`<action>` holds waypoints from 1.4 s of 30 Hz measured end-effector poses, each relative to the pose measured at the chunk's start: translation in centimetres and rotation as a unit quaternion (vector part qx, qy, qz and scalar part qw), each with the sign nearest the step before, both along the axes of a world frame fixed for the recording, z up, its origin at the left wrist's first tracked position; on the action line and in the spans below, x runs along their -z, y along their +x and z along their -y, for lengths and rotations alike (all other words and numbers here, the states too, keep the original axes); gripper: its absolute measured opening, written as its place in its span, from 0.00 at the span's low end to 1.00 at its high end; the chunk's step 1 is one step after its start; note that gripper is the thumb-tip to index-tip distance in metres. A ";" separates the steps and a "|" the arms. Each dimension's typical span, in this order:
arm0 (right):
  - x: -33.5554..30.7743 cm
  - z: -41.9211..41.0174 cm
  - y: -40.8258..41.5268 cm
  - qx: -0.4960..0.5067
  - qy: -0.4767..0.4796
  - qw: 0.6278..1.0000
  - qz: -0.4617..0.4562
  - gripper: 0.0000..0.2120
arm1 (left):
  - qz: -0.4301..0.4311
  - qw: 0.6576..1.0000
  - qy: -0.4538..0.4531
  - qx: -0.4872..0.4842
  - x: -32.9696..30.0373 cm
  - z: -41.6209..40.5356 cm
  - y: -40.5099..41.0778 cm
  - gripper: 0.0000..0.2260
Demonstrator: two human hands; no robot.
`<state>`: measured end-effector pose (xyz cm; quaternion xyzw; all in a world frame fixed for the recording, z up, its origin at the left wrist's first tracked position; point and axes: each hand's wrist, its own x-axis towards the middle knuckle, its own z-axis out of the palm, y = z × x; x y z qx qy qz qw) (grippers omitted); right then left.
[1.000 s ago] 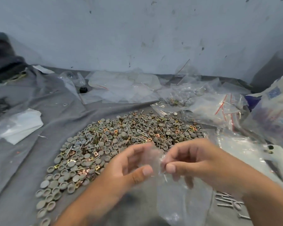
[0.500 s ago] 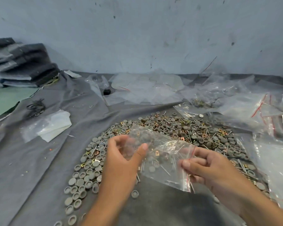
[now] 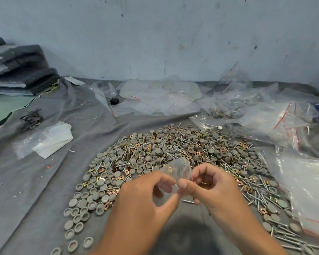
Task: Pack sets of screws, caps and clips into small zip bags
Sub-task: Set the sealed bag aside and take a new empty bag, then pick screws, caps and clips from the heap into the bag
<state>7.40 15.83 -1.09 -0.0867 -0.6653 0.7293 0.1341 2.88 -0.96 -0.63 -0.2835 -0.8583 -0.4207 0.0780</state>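
A small clear zip bag [image 3: 177,169] with a red seal line sits between my two hands, low in the middle of the view. My left hand [image 3: 145,197] pinches its near edge with thumb and fingers. My right hand [image 3: 212,186] grips the same edge from the right, thumb meeting the left fingers. A brass clip shows through the plastic. Behind and around my hands spreads a wide pile of grey caps [image 3: 155,150], long silver screws [image 3: 256,192] and brass clips [image 3: 126,172] on a grey cloth [image 3: 63,181].
Heaps of clear zip bags [image 3: 276,118] lie at the back and right, with more bags [image 3: 313,183] by the pile's right edge. A folded white bag [image 3: 50,139] and black wire loops [image 3: 31,119] lie left. Folded dark cloths [image 3: 18,70] are stacked far left against the wall.
The bag was spread out flat between my separated hands; now my hands have come together and the bag is bunched small between the fingertips.
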 end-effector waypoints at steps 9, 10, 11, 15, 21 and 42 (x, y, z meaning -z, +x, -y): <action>-0.6 -2.3 0.1 -0.105 0.113 0.985 0.080 0.12 | 0.011 0.990 0.052 -0.127 -0.5 1.1 -1.8 0.10; -0.4 -2.8 -0.2 -0.108 0.140 0.980 0.090 0.12 | 0.009 0.988 0.062 -0.142 -0.7 1.3 -2.1 0.11; 0.0 -3.3 -0.5 -0.088 0.175 0.976 0.092 0.11 | 0.008 0.985 0.072 -0.156 -0.8 1.5 -2.2 0.12; 1.9 -4.5 -2.3 0.044 0.445 0.891 0.072 0.06 | -0.014 0.981 0.081 -0.178 -1.1 2.6 -2.8 0.12; 4.1 -3.6 -4.0 0.064 0.546 0.830 0.089 0.18 | -0.132 0.980 0.024 -0.145 -0.9 2.1 -3.1 0.18; 5.7 -2.5 -4.5 0.111 0.621 0.775 0.033 0.10 | -0.119 0.976 -0.150 -0.104 1.7 -0.5 -1.3 0.30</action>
